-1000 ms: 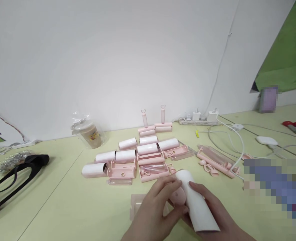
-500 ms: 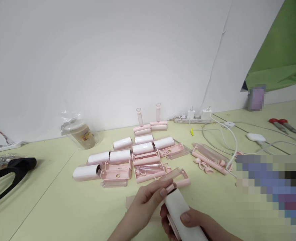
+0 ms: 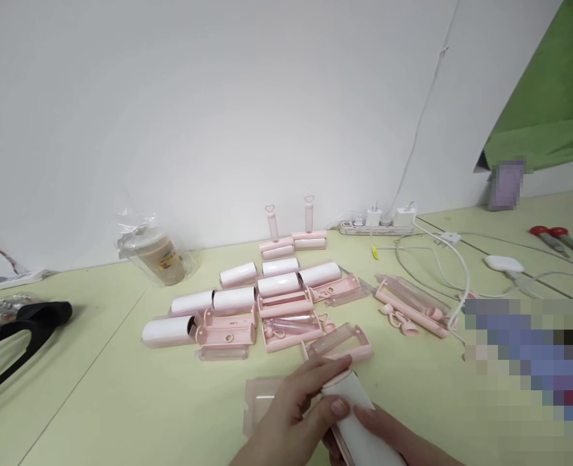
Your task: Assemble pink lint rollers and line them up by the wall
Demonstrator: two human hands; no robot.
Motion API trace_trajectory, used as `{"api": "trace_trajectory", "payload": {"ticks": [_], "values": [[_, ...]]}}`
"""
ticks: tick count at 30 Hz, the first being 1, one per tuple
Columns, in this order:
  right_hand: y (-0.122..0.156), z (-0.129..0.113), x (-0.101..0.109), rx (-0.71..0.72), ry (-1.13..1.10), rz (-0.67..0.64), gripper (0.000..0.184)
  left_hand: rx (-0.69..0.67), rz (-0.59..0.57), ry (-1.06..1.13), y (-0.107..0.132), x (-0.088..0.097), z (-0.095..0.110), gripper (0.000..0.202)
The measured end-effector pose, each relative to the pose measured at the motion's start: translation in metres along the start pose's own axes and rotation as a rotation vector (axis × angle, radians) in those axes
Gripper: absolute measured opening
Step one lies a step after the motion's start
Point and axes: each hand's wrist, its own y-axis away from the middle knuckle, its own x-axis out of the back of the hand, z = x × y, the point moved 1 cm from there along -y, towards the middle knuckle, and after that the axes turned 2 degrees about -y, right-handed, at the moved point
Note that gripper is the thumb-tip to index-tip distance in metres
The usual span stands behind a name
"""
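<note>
A white lint roller roll (image 3: 359,430), with pink plastic at its end and along its underside, is held between my hands at the bottom of the view. My left hand (image 3: 299,414) is closed around its far end, fingers over the pink end piece and thumb pressed on the white surface. On the nearer right side, my right hand (image 3: 388,427) grips the roll; its lower fingers are mostly hidden. A clear pinkish plastic cover (image 3: 255,404) lies partly behind my left hand. Just beyond my hands rests a pink roller case (image 3: 359,353) with a clear part.
Several white rolls (image 3: 167,331) and open pink cases (image 3: 226,335) lie mid-table. Two lint rollers with heart-topped handles (image 3: 309,217) stand by the wall. A bagged cup (image 3: 167,262) is left; a power strip (image 3: 376,228), white cables and red-handled tools (image 3: 553,238) are right.
My left hand has moved right and further over the roll's end, its thumb now on the white surface. The clear cover beside it shows more. The view has shifted slightly.
</note>
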Motion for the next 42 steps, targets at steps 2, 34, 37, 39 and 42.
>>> {"api": "trace_trajectory", "payload": {"ticks": [2, 34, 37, 39, 42], "values": [[-0.003, -0.004, 0.001, 0.022, -0.024, 0.036, 0.047, 0.028, 0.096, 0.123, -0.002, 0.005, 0.002, 0.038], [-0.011, 0.001, -0.002, 1.364, 2.024, 0.448, 0.069, -0.020, 0.494, 0.895, -0.017, -0.003, 0.003, 0.022], [-0.009, -0.005, -0.002, 1.437, 2.001, 0.406, 0.070, -0.002, 0.518, 0.928, -0.016, 0.001, 0.008, 0.023], [-0.003, -0.014, -0.004, 1.457, 1.967, 0.349, 0.067, 0.011, 0.472, 0.971, -0.016, 0.006, 0.013, 0.026], [0.006, -0.030, -0.011, 1.455, 2.001, 0.154, 0.056, 0.084, 0.331, 1.046, -0.015, 0.012, 0.017, 0.026]]}}
